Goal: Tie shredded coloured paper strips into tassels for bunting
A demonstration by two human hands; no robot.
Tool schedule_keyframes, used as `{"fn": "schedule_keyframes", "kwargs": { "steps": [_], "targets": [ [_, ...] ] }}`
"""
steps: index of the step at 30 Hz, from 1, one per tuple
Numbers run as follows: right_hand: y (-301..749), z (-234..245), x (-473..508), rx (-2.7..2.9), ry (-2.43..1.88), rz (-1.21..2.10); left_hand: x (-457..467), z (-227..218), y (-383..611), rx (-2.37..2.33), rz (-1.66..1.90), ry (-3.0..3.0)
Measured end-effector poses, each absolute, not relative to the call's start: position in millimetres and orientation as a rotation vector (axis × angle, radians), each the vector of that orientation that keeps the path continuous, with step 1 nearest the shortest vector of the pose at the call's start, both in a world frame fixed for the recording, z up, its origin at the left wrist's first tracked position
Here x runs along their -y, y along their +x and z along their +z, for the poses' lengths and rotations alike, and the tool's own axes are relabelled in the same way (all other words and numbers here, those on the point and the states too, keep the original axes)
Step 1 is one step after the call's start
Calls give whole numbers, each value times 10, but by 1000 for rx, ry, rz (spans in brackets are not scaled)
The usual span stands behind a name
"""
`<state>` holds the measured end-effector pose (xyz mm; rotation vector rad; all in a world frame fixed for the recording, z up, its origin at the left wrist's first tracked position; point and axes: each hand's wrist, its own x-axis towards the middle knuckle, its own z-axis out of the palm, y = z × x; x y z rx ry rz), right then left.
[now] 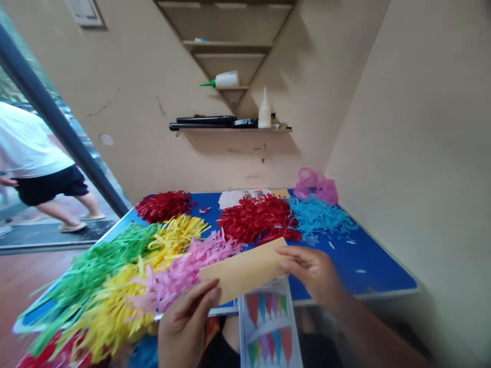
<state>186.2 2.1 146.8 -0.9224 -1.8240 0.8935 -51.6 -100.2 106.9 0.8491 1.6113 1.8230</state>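
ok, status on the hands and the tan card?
Left hand and right hand pinch the tan card, one each end. Printed pennant sheet beneath it. Pink paper fringe beside its left end.

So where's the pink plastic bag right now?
Head view: the pink plastic bag sits at the far right corner of the blue table, by the walls, just behind the light-blue paper strips.

A home craft corner — glue bottles (264,110) on wall shelves; shredded paper piles (257,217) on a blue table (368,266).
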Motion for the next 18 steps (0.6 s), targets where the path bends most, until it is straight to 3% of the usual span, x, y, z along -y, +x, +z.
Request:
{"fn": "schedule_keyframes", "kwargs": {
  "steps": [10, 18],
  "targets": [
    [1973, 1418, 18, 1895, -992, 543, 1089, 1118, -534, -1741, 1750, 1187],
    [1924, 1493, 0, 1956, -661, 348, 1064, 1238, -691, -1666, 1848, 1651]
  ]
}}
